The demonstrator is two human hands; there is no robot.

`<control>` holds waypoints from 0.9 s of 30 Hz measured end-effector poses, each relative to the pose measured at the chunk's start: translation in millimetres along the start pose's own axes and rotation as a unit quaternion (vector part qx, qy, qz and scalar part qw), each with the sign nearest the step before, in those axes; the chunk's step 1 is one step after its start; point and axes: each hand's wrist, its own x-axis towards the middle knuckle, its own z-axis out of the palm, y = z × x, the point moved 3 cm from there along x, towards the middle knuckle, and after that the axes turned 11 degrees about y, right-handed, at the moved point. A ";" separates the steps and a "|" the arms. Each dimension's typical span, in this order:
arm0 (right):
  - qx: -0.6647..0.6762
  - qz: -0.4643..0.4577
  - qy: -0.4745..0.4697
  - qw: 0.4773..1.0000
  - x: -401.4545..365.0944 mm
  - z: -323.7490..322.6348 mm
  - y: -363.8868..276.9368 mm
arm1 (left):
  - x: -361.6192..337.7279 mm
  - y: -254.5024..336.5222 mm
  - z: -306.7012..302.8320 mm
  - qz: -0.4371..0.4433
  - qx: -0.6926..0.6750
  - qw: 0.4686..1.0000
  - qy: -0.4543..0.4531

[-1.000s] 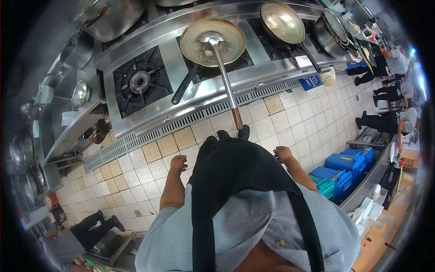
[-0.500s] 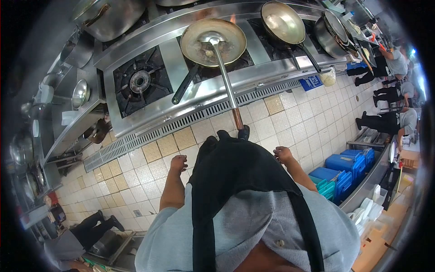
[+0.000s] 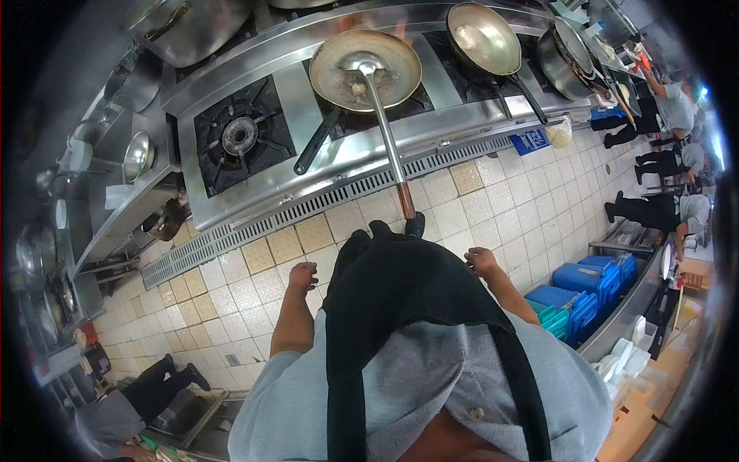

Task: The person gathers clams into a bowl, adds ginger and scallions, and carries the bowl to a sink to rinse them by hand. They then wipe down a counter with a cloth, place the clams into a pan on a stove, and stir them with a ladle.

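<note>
My left hand (image 3: 304, 276) hangs over the floor tiles left of the black apron (image 3: 416, 285), fingers loosely curled and a little apart, holding nothing. On the apron's other side, my right hand (image 3: 481, 262) is also empty, its fingers bent with a gap at the thumb. Neither touches the stove (image 3: 308, 92). A pan (image 3: 327, 65) with a black handle sits on the middle burner, flames showing behind it. Inside rests a long ladle (image 3: 387, 138), its wooden end pointing toward me, with a small amount of something I cannot make out beneath its bowl.
A second pan (image 3: 485, 38) and stacked pots (image 3: 562, 69) stand to the right. At the left are a bare burner (image 3: 239, 136), a large pot (image 3: 192, 35) and a metal bowl (image 3: 138, 156). Blue bins (image 3: 581, 283) line the right counter. Other people stand far right and lower left.
The flames behind the middle pan have changed shape. In the right background, a person's arm has shifted. My hands have hardly moved; the view has shifted slightly.
</note>
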 end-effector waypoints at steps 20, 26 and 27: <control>-0.041 0.001 -0.008 0.999 9.6 0.3 4.9 | -3.6 0.2 0.5 0.004 -0.001 1.000 0.001; -0.047 0.015 -0.027 0.998 12.0 0.2 6.3 | -1.9 -0.4 1.1 0.004 -0.001 1.000 0.000; -0.048 0.017 -0.027 0.998 12.6 0.4 6.6 | -1.8 -0.1 1.0 0.002 -0.001 1.000 0.000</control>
